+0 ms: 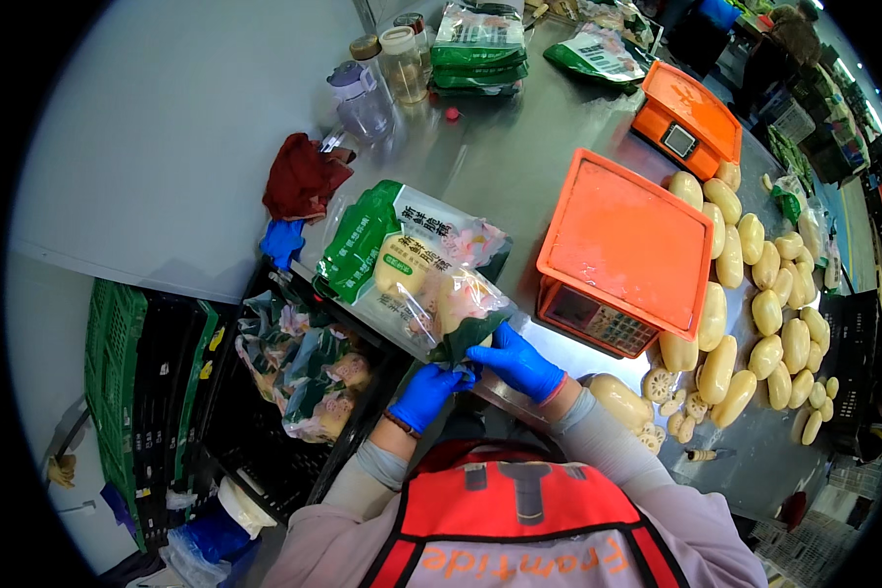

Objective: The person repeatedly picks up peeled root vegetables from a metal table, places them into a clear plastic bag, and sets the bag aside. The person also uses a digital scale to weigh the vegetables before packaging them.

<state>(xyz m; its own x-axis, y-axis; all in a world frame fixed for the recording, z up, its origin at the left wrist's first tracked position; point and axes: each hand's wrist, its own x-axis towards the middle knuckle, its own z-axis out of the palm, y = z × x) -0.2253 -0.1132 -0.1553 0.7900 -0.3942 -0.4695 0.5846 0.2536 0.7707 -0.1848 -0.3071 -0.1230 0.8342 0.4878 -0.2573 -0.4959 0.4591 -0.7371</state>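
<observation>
In blue gloves, both hands grip the dark green end of a printed plastic bag (434,290) that holds pale lotus root pieces. My left hand (428,397) pinches the bag's gathered lower edge at the table's near edge. Just right of it, my right hand (516,364) has its fingers closed on the same end. The bag lies on a stack of similar flat printed bags (364,228) with green bands. The fingertips are partly hidden by the plastic folds.
Right of the hands stand two orange-topped scales (625,242), with many peeled lotus roots (720,367) beyond. A knife (709,455) lies near cut slices. Lower left, a black crate (264,456) contains filled bags (316,375). Bottles (404,66) and bag stacks (479,48) stand at the back.
</observation>
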